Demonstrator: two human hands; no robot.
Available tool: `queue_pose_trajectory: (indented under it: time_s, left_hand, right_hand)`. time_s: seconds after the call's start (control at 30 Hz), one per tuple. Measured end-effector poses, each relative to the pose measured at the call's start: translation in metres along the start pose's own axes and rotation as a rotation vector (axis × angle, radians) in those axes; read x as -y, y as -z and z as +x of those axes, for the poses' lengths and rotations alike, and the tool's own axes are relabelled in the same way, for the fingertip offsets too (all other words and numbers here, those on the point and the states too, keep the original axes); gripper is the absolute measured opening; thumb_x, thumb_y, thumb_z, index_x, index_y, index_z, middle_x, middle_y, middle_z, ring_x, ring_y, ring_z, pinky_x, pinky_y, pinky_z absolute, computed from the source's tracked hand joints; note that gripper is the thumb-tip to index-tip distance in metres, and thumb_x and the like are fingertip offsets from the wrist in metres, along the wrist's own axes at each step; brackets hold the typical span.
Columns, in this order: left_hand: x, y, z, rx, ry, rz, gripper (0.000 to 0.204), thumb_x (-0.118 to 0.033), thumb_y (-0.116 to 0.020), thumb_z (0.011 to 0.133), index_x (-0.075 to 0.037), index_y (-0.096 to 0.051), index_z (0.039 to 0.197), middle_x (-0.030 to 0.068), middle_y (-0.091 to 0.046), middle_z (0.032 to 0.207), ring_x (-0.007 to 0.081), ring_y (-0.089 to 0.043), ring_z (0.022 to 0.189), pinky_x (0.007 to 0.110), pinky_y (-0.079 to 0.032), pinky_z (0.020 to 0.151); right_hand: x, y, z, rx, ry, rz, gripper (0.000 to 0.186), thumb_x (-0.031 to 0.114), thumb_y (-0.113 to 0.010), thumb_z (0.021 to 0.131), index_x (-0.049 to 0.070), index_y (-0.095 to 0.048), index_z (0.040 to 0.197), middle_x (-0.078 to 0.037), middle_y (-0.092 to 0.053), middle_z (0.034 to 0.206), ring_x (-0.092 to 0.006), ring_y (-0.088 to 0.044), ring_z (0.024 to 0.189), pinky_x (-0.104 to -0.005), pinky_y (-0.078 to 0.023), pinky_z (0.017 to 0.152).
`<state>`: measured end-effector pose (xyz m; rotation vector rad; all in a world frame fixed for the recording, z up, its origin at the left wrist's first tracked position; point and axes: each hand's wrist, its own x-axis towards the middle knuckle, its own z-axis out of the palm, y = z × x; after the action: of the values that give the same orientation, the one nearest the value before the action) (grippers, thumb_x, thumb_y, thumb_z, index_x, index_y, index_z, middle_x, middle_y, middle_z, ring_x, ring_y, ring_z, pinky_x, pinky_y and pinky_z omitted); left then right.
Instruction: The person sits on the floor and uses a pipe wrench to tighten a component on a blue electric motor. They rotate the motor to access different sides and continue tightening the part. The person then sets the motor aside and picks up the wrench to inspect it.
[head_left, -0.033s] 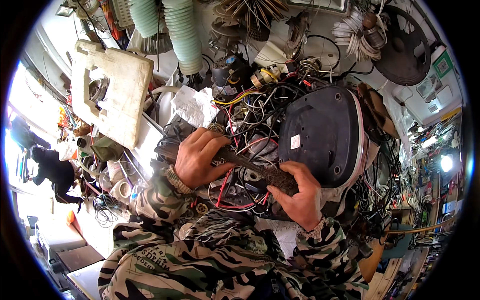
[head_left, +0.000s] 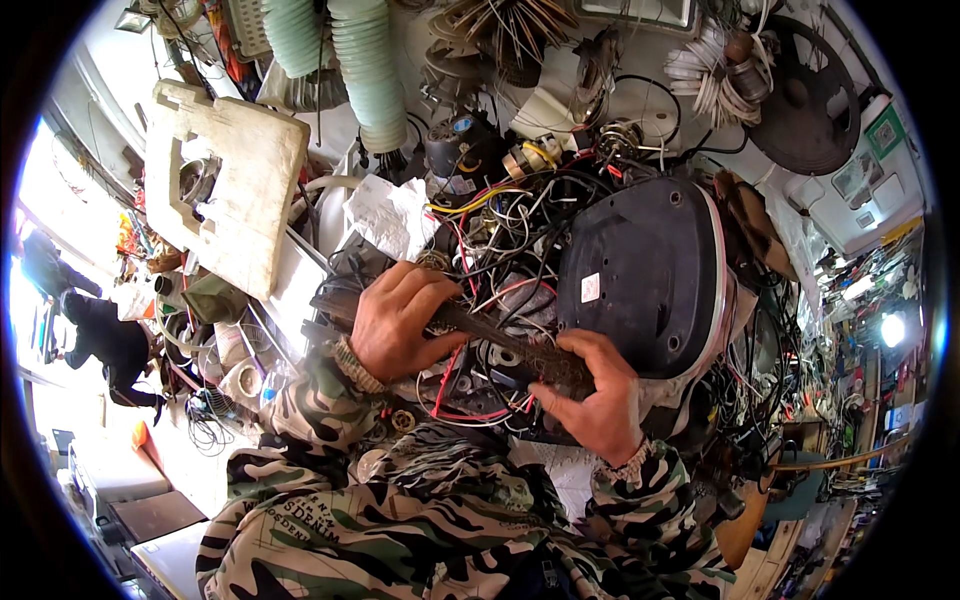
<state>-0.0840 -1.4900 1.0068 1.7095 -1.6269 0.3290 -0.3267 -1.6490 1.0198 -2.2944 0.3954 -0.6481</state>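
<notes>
Between my two hands lies a long, dirt-brown bar [head_left: 485, 326] with a rough, fuzzy right end, like a worn brush; its exact kind I cannot make out. My left hand [head_left: 402, 318] is wrapped over its left part, with the thumb along the near side. The right end sits between the thumb and fingers of my right hand [head_left: 598, 392]. Under the bar is a tangle of red, black, white and yellow wires [head_left: 500, 225]. Just beyond my right hand a black plastic housing [head_left: 640, 270] with a small white label rests on the pile.
A yellowed foam block [head_left: 235, 190] stands at the far left, beside a crumpled white sheet [head_left: 390, 215]. Pale ribbed hoses [head_left: 368, 80] hang at the back. A black disc [head_left: 805, 95] is at the far right. A dark-clothed person [head_left: 105, 340] is on the left.
My right thumb has shifted slightly toward me along the bar's rough end. Both hands stay on the bar, and the pile around it looks the same.
</notes>
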Motion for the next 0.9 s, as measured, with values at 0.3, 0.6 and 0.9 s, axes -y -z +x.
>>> queue_pose_trajectory:
  time_s: [0.3, 0.6, 0.9]
  left_hand:
    - [-0.014, 0.022, 0.002, -0.026, -0.191, -0.008, 0.048, -0.025, -0.084, 0.068, -0.003, -0.067, 0.107, 0.0093, -0.067, 0.105, 0.0297, -0.065, 0.093, 0.042, -0.052, 0.079]
    - [-0.027, 0.022, 0.001, 0.033, -0.092, 0.21, 0.043, -0.026, -0.082, 0.063, -0.007, -0.068, 0.099, 0.0083, -0.067, 0.111, 0.0277, -0.063, 0.108, 0.044, -0.05, 0.096]
    - [-0.027, -0.004, -0.006, 0.492, -0.097, 0.06, 0.03, -0.032, -0.075, 0.079, -0.005, -0.065, 0.089, 0.0089, -0.067, 0.083, 0.0314, -0.067, 0.083, 0.045, -0.055, 0.074]
  right_hand:
    - [0.019, 0.01, 0.003, 0.394, -0.074, 0.029, 0.062, 0.046, -0.083, 0.083, -0.003, -0.064, 0.117, -0.022, -0.065, 0.107, -0.0411, -0.066, 0.097, -0.0476, -0.053, 0.085]
    - [0.025, -0.008, 0.009, 0.368, -0.024, -0.151, 0.036, 0.028, -0.072, 0.089, 0.001, -0.065, 0.111, -0.019, -0.065, 0.104, -0.0407, -0.064, 0.098, -0.0492, -0.053, 0.084]
    - [0.051, -0.011, 0.025, 0.383, 0.239, -0.53, 0.024, 0.024, -0.073, 0.082, 0.006, -0.065, 0.095, -0.012, -0.064, 0.09, -0.0333, -0.067, 0.088, -0.0451, -0.056, 0.077]
